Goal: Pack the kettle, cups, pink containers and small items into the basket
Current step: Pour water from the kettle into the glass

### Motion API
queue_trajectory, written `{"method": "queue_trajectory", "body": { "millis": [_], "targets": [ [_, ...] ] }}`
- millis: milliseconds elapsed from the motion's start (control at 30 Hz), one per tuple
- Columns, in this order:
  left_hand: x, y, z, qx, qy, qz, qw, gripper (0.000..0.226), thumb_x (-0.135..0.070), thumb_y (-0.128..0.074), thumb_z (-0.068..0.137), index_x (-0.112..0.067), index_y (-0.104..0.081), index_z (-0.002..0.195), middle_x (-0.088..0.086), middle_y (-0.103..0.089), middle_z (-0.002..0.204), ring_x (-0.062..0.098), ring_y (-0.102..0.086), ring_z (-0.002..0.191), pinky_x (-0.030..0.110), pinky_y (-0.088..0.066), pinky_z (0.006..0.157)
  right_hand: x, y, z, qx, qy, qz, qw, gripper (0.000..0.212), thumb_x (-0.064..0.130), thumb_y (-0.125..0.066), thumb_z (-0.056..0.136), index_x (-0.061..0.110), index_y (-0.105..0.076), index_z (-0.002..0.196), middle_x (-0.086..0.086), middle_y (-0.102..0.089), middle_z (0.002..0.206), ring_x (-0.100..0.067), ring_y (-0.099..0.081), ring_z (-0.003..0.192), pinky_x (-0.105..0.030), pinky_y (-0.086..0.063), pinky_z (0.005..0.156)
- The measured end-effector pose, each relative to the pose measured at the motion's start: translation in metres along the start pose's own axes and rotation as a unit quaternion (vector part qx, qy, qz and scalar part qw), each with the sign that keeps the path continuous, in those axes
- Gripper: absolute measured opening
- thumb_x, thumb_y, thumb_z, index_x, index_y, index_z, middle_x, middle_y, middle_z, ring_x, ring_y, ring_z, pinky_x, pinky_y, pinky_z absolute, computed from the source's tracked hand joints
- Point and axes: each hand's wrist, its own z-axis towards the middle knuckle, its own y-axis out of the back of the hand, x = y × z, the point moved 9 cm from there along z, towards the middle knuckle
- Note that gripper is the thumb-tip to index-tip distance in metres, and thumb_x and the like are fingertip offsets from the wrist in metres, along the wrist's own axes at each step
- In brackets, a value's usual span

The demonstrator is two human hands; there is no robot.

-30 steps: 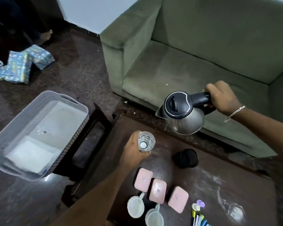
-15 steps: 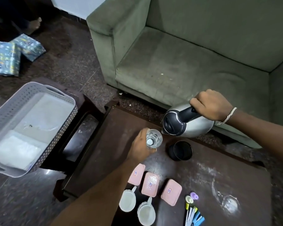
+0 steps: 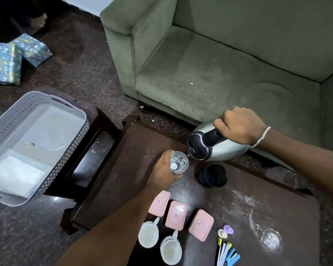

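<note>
Fingers of the right hand (image 3: 238,125) hide part of the handle of the kettle (image 3: 226,151); the glass (image 3: 178,162) hides some fingertips of the left hand (image 3: 161,168). Nearer than those fingers, the frame edge crops the small coloured items (image 3: 227,254).

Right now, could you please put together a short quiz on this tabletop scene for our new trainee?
1. True or false: the silver steel kettle with the black lid already lies inside the grey perforated plastic basket.
2. What do the fingers of the left hand grip? A) a ceramic plate B) the clear drinking glass C) a mobile phone
3. How many pink lidded rectangular containers stand on the dark wooden table?

Key: 1. False: the right hand holds it tilted above the table, spout by the glass's rim. 2. B. 3. Three.
</note>
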Motion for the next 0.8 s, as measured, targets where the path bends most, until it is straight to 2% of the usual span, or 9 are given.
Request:
{"method": "queue_trajectory", "body": {
  "millis": [167, 800],
  "targets": [
    [0.002, -0.002, -0.001, 0.005, -0.002, 0.003, 1.0, 0.08, -0.019, -0.086, 0.062, -0.023, -0.045, 0.131, -0.002, -0.057, 0.121, 0.023, -0.061, 0.108, 0.039, -0.052, 0.093, 0.003, -0.002, 0.0, -0.002, 0.001, -0.004, 1.0, 0.048, 0.051, -0.016, 0.084, 0.017, -0.03, 0.052, -0.022, -0.061, 0.066, -0.041, -0.058, 0.062, -0.033, -0.034, 0.056],
    [0.007, -0.007, -0.001, 0.02, -0.003, -0.007, 1.0, 0.084, -0.021, -0.091, 0.06, -0.024, -0.044, 0.131, -0.003, -0.054, 0.123, 0.024, -0.059, 0.115, 0.043, -0.051, 0.098, 0.022, -0.003, -0.002, -0.008, 0.018, -0.015, 1.0, 0.048, 0.05, -0.017, 0.086, 0.018, -0.027, 0.051, -0.021, -0.061, 0.064, -0.042, -0.061, 0.061, -0.032, -0.033, 0.054]
  ]
}}
